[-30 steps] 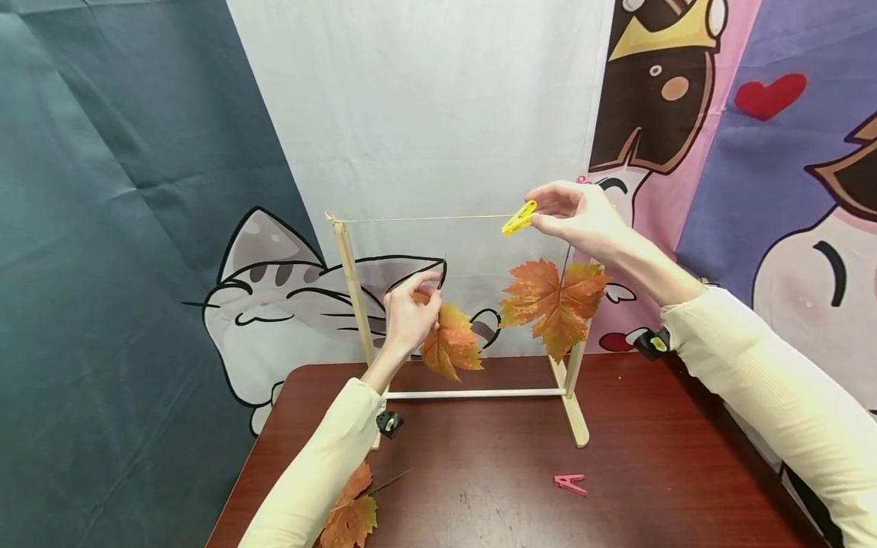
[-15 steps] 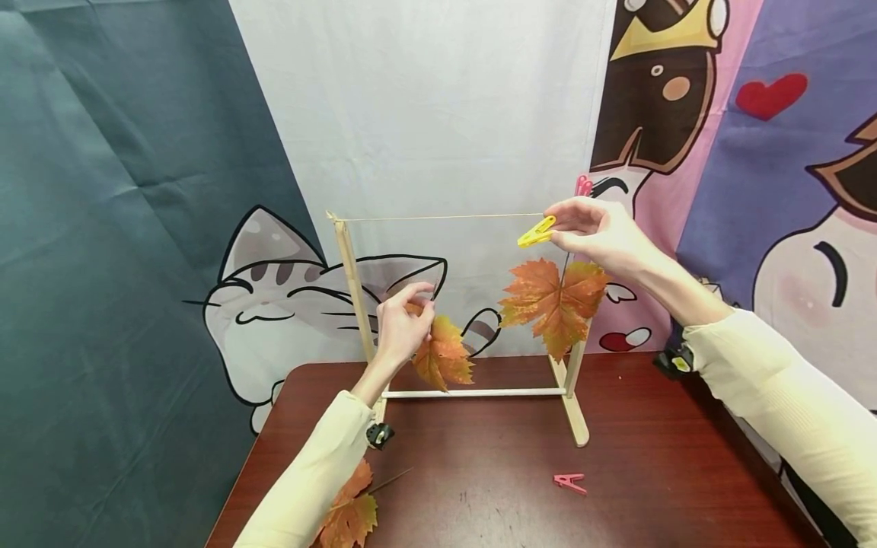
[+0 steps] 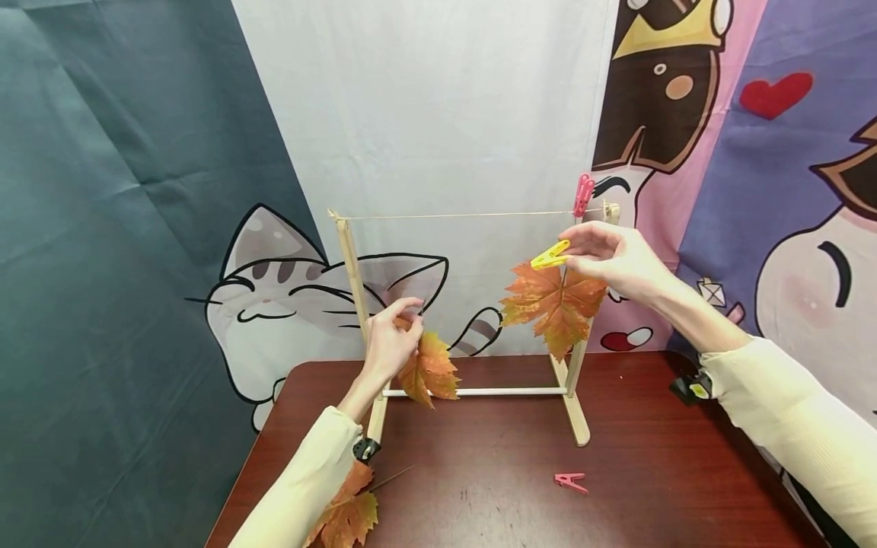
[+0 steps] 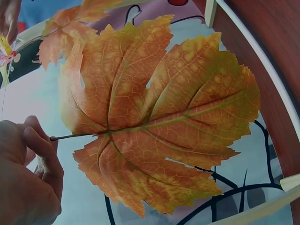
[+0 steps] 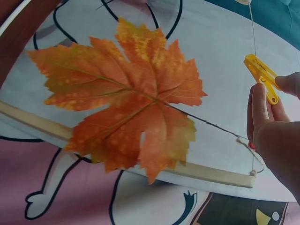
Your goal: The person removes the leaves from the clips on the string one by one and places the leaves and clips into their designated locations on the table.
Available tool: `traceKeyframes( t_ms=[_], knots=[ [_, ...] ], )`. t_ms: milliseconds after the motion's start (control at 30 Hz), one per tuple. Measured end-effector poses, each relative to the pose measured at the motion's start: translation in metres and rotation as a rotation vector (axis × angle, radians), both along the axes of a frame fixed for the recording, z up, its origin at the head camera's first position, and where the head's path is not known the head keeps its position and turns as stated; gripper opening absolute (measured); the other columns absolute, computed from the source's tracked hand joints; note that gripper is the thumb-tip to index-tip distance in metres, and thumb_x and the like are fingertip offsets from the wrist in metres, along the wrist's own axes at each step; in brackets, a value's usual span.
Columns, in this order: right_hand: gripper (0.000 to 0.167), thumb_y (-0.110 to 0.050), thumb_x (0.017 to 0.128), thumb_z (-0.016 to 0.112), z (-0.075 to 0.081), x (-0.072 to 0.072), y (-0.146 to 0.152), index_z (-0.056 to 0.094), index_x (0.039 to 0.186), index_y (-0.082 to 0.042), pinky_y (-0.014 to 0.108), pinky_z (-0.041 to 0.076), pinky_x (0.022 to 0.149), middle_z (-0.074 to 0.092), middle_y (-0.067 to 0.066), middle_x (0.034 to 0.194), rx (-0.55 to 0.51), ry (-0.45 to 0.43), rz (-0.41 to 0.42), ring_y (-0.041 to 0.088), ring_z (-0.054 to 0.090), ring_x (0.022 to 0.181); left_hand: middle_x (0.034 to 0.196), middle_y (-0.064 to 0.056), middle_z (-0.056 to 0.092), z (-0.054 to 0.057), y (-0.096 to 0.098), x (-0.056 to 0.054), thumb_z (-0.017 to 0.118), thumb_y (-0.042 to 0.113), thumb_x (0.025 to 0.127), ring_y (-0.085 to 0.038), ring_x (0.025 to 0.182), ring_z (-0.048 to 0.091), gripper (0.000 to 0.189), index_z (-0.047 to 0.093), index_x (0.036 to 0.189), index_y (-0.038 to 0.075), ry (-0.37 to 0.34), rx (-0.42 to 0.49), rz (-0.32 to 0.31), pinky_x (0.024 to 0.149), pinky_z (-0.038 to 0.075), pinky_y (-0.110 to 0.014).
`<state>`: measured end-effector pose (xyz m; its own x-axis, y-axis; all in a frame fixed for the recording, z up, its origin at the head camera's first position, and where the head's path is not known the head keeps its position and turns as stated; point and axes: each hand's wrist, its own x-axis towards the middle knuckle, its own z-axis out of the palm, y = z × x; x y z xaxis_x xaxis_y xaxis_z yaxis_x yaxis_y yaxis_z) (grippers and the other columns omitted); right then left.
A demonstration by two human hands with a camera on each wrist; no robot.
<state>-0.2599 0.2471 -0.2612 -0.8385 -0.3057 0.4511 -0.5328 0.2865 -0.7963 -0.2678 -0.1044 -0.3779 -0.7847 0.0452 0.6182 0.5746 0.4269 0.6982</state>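
Pinching a yellow clothespin between thumb and fingers, the right hand hovered just below the cord, in front of a hanging orange leaf. The left hand held a lobed orange-yellow leaf by its stem, lower down and apart from the cord. Above the hanging leaf, a pink clothespin sat on the cord. The wooden stand stood on a reddish-brown table, where another pink clothespin and a third leaf, partly behind the left sleeve, lay.
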Motion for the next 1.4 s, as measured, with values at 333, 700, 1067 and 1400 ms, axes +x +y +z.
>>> traceKeyframes(
  t_ms=[333, 700, 1067, 1400],
  knots=[
    [0.032, 0.002, 0.09, 0.069, -0.022, 0.006, 0.013, 0.068, 0.12, -0.009, 0.019, 0.053, 0.075, 0.072, -0.001, 0.102, -0.003, -0.022, 0.0, 0.009, 0.068, 0.095, 0.073, -0.006, 0.068, -0.007, -0.009, 0.008, 0.065, -0.006, 0.084, -0.008, 0.038, 0.055, 0.026, 0.072, 0.107, 0.005, 0.026, -0.057, 0.028, 0.035, 0.045, -0.025],
    [0.034, 0.004, 0.09, 0.068, -0.037, 0.012, 0.015, 0.062, 0.123, 0.005, 0.019, 0.053, 0.079, 0.072, -0.002, 0.104, -0.029, -0.057, -0.001, 0.008, 0.068, 0.096, 0.074, -0.003, 0.069, -0.015, -0.017, 0.015, 0.069, -0.006, 0.081, -0.003, 0.04, 0.053, 0.027, 0.073, 0.105, 0.007, 0.041, -0.129, 0.067, 0.038, 0.044, -0.021],
    [0.03, 0.011, 0.088, 0.065, -0.058, 0.021, 0.024, 0.061, 0.117, 0.006, 0.022, 0.055, 0.076, 0.072, 0.001, 0.101, -0.101, -0.115, 0.038, 0.01, 0.07, 0.093, 0.074, -0.002, 0.069, -0.026, -0.03, 0.024, 0.069, -0.006, 0.081, 0.0, 0.041, 0.053, 0.029, 0.074, 0.107, 0.007, 0.015, -0.192, 0.08, 0.043, 0.045, -0.023],
    [0.029, 0.014, 0.088, 0.062, -0.074, 0.026, 0.03, 0.059, 0.116, 0.008, 0.019, 0.054, 0.076, 0.071, 0.003, 0.105, -0.154, -0.127, 0.08, 0.01, 0.07, 0.094, 0.074, 0.0, 0.068, -0.035, -0.042, 0.033, 0.07, -0.006, 0.081, 0.0, 0.039, 0.049, 0.028, 0.075, 0.104, 0.009, -0.03, -0.24, 0.099, 0.039, 0.04, -0.022]
  ],
)
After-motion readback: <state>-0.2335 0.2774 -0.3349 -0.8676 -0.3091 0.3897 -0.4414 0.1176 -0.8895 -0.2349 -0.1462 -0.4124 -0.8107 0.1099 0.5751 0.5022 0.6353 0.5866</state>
